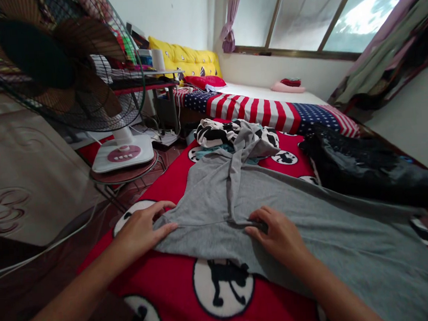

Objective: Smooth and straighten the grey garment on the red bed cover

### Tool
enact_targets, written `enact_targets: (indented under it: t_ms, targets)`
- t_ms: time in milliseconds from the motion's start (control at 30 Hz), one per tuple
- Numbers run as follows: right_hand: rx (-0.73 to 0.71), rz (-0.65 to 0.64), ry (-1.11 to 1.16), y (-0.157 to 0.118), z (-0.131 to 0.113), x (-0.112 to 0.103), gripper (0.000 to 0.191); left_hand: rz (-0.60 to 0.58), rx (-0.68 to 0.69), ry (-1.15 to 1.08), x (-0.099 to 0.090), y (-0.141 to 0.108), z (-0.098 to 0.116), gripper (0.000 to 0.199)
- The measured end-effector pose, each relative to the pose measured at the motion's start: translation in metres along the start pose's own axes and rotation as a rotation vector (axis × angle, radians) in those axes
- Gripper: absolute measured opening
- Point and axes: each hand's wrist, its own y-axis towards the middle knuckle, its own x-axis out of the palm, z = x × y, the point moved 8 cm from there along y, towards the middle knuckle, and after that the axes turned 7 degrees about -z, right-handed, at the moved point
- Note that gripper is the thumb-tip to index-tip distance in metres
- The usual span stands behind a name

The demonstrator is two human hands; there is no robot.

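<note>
A grey garment lies spread over a red blanket with white circles and black figures. My left hand presses flat on the garment's near left corner, fingers apart. My right hand pinches a fold of the grey cloth near its middle edge. A narrow grey strip of the garment runs away from my hands toward a black-and-white patterned cloth heaped at the far end.
A black garment lies on the right of the blanket. A standing fan on a round stool is at the left. Behind are a striped and starred bedcover, yellow cushions, a small table and a window.
</note>
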Motion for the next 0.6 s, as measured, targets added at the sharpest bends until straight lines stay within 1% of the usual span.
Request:
enact_targets:
  t_ms: [67, 133, 200, 267, 300, 333, 400, 433, 467, 533, 567, 600]
  targets:
    - [0.034, -0.020, 0.009, 0.000, 0.006, -0.003, 0.014, 0.061, 0.014, -0.033, 0.001, 0.001, -0.005, 0.047]
    - [0.088, -0.034, 0.065, -0.001, 0.015, -0.005, 0.019, 0.105, 0.027, -0.036, 0.000, 0.002, -0.010, 0.045]
    - [0.139, -0.046, 0.061, -0.005, 0.022, -0.004, 0.024, 0.068, 0.030, 0.023, 0.002, 0.003, -0.013, 0.040]
    - [0.191, -0.061, -0.054, -0.010, 0.025, -0.001, 0.025, 0.012, 0.041, 0.141, 0.003, 0.003, -0.007, 0.033]
    - [0.215, -0.067, -0.131, -0.012, 0.025, 0.002, 0.024, 0.011, 0.058, 0.210, 0.002, 0.004, 0.000, 0.032]
    - [0.232, -0.065, -0.204, -0.014, 0.023, 0.003, 0.023, 0.036, 0.088, 0.267, 0.000, 0.005, 0.012, 0.033]
    - [0.232, -0.051, -0.286, -0.014, 0.017, 0.005, 0.020, 0.098, 0.190, 0.307, -0.001, 0.011, 0.045, 0.034]
    - [0.217, -0.047, -0.294, -0.013, 0.013, 0.006, 0.019, 0.092, 0.251, 0.292, 0.004, 0.017, 0.064, 0.033]
    - [0.203, -0.044, -0.287, -0.012, 0.010, 0.006, 0.018, 0.057, 0.311, 0.270, 0.013, 0.025, 0.082, 0.032]
    - [0.185, -0.050, -0.235, -0.009, 0.008, 0.004, 0.015, -0.054, 0.397, 0.254, 0.039, 0.047, 0.113, 0.036]
    - [0.181, -0.066, -0.196, -0.007, 0.010, 0.003, 0.014, -0.077, 0.423, 0.267, 0.051, 0.059, 0.125, 0.037]
    - [0.178, -0.093, -0.151, -0.005, 0.014, 0.002, 0.014, -0.071, 0.441, 0.272, 0.061, 0.072, 0.133, 0.039]
